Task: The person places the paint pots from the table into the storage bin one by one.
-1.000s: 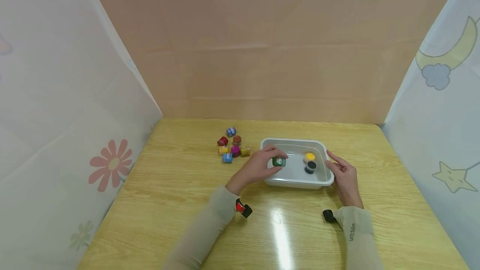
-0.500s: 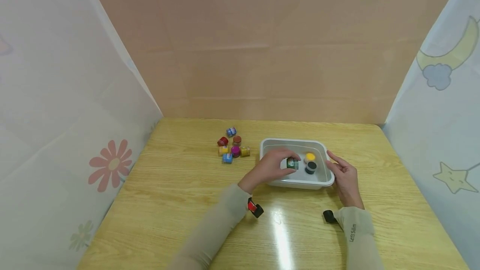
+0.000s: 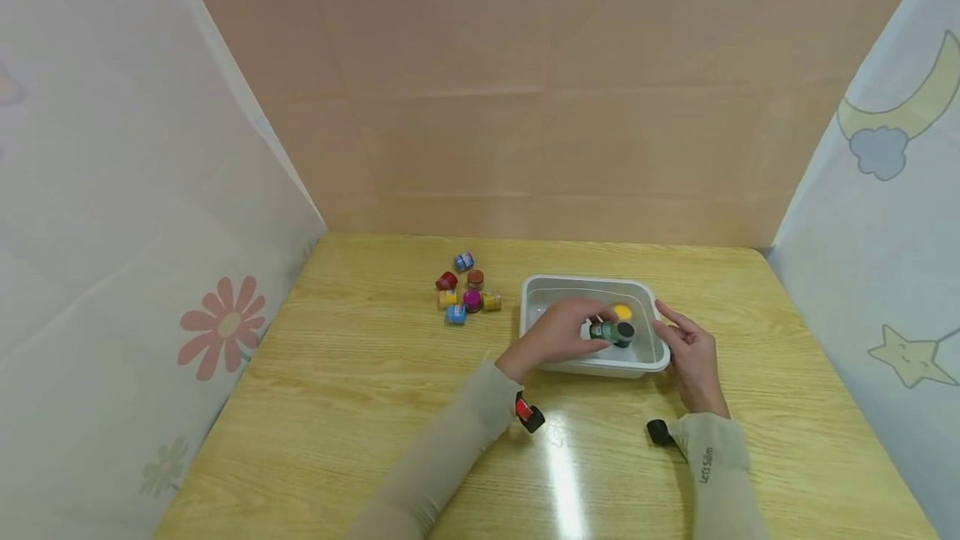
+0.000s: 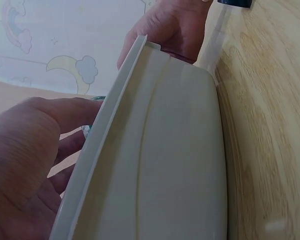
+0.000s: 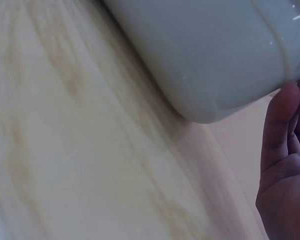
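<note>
My left hand (image 3: 564,330) reaches over the near-left part of a white plastic tray (image 3: 585,367) and pinches a small green jar (image 3: 602,331) between thumb and fingers. The jar is tipped on its side, close by a black-lidded jar (image 3: 625,332) in the tray. Just behind stands a yellow-lidded jar (image 3: 622,312), partly hidden. In the left wrist view the tray's wall hides most of the held jar. At the tray's right end, my right hand (image 3: 693,363) holds the rim; in the right wrist view its fingertip (image 5: 286,97) touches the outer wall.
Left of the tray, several small jars lie in a loose cluster: blue (image 3: 463,261), red (image 3: 446,281), brown-red (image 3: 475,278), magenta (image 3: 472,300), and yellow ones. The wooden table (image 3: 360,407) meets a tan backdrop (image 3: 540,148) and patterned side walls.
My left hand has moved rightward over the tray with the green jar, bringing it from the left side to beside the black-lidded jar. My right hand stays at the tray's right end.
</note>
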A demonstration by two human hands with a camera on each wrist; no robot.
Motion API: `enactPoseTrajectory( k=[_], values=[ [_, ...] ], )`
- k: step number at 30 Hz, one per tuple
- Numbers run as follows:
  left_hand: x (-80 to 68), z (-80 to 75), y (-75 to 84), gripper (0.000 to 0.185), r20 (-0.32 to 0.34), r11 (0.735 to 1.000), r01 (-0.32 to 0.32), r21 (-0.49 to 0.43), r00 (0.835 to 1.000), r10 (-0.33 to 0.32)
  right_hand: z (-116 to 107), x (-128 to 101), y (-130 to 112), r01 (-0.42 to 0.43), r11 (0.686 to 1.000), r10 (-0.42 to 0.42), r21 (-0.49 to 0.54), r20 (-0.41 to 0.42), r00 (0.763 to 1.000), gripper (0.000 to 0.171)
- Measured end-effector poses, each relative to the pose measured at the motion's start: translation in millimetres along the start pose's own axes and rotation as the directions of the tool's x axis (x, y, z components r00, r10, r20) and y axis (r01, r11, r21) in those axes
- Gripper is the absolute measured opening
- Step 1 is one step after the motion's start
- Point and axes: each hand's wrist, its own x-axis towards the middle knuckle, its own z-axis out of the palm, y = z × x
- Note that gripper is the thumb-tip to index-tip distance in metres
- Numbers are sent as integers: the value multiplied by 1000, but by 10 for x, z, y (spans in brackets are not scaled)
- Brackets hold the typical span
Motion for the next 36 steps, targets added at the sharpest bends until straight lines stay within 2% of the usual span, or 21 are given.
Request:
enactPoseTrajectory(
  k=[6,18,30,36],
  values=[
    [75,49,29,33,25,999,-27,24,999,26,-2,1,-10,-3,1000,3,-7,3,1000,42],
    [187,158,67,32,135,999,32,17,990,-34,-2,1,1,8,1000,-8,11,15,1000,43],
    [308,221,50,28,194,987,37,156,979,-68,-5,23,19,21,1000,-21,9,6,1000,43],
    [377,252,46,30,214,989,11,145,976,-42,-11,8,3,19,1000,-19,6,6,1000,42]
  ],
)
